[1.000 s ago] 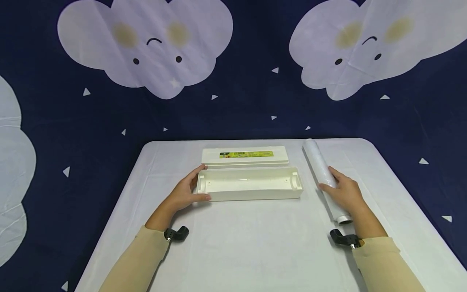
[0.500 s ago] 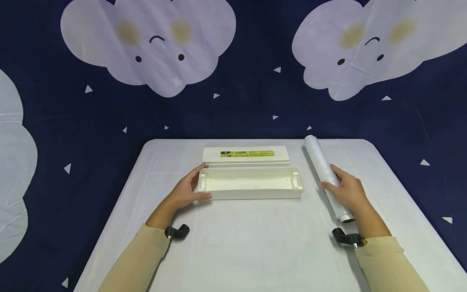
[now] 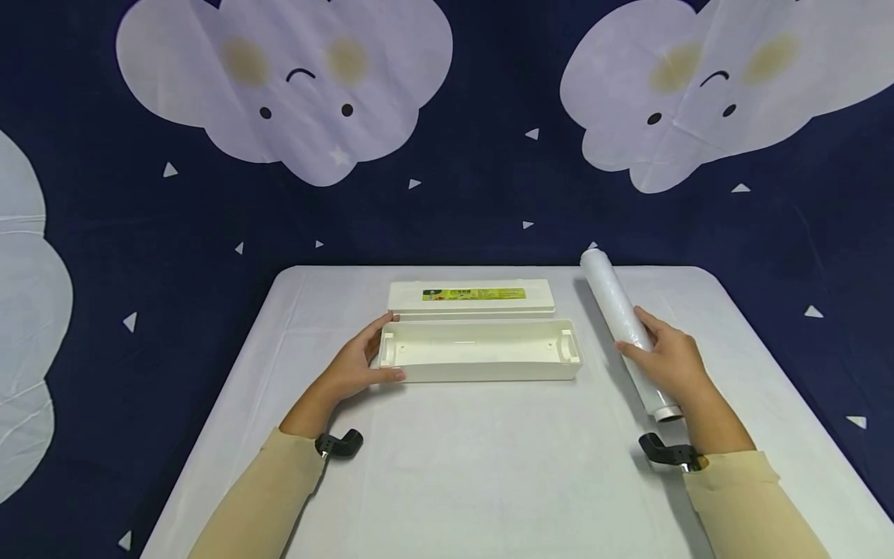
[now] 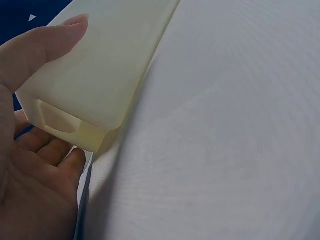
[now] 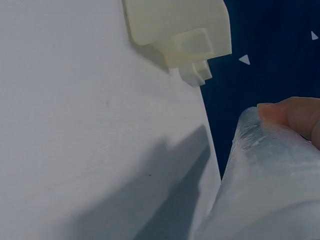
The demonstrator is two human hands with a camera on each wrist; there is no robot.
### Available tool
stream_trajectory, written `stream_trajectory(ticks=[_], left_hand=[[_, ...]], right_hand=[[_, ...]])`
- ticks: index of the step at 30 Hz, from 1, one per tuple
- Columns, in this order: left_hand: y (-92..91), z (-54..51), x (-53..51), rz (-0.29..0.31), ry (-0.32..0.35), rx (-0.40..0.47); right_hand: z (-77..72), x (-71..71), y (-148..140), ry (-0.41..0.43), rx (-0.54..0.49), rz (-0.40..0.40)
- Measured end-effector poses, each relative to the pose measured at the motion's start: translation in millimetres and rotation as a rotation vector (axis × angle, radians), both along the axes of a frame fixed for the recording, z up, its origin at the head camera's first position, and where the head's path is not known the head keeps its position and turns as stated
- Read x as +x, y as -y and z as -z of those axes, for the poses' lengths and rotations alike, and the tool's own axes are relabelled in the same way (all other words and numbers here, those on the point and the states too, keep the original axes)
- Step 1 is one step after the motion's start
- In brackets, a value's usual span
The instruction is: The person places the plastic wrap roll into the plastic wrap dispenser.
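An uncovered cream-white plastic box point(image 3: 482, 373) lies lengthwise on the table, its hollow facing up. My left hand point(image 3: 352, 366) grips the box's left end, thumb on the near wall and fingers round the far side; in the left wrist view the thumb point(image 4: 55, 42) lies along the box wall point(image 4: 100, 80). At the right, my right hand point(image 3: 670, 359) holds a roll of cling film point(image 3: 618, 310) round its middle, the roll slanting away from me with its far end raised. In the right wrist view the thumb presses the film roll point(image 5: 270, 185).
Behind the box lies its matching white lid point(image 3: 405, 299) with a green-yellow label. A white cloth covers the table point(image 3: 475, 473). A dark blue curtain point(image 3: 489, 202) with clouds hangs beyond the far edge. A black camera mount sits on each wrist.
My right hand has lifted the cling film roll slightly, its far end rising past the table's back edge and its shadow spreading. The left hand and box have stayed put.
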State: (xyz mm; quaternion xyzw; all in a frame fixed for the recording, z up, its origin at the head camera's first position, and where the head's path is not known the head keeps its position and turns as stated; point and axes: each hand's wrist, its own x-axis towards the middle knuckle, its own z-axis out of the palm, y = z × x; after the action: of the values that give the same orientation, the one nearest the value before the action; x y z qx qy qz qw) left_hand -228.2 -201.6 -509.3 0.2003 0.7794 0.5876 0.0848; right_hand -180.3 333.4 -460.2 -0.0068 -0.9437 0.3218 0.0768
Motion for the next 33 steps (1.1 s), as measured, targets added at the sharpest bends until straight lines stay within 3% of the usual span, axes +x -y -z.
stream_trajectory(ticks=[11, 33], left_hand=[[2.1, 2.7, -2.0, 0.017, -0.010, 0.058], [2.4, 4.5, -1.2, 0.000, 0.045, 0.088]], right_hand=[[-20.6, -2.1, 8, -0.006, -0.024, -0.043], [-43.6, -22.6, 23, 0.001, -0.114, -0.264]])
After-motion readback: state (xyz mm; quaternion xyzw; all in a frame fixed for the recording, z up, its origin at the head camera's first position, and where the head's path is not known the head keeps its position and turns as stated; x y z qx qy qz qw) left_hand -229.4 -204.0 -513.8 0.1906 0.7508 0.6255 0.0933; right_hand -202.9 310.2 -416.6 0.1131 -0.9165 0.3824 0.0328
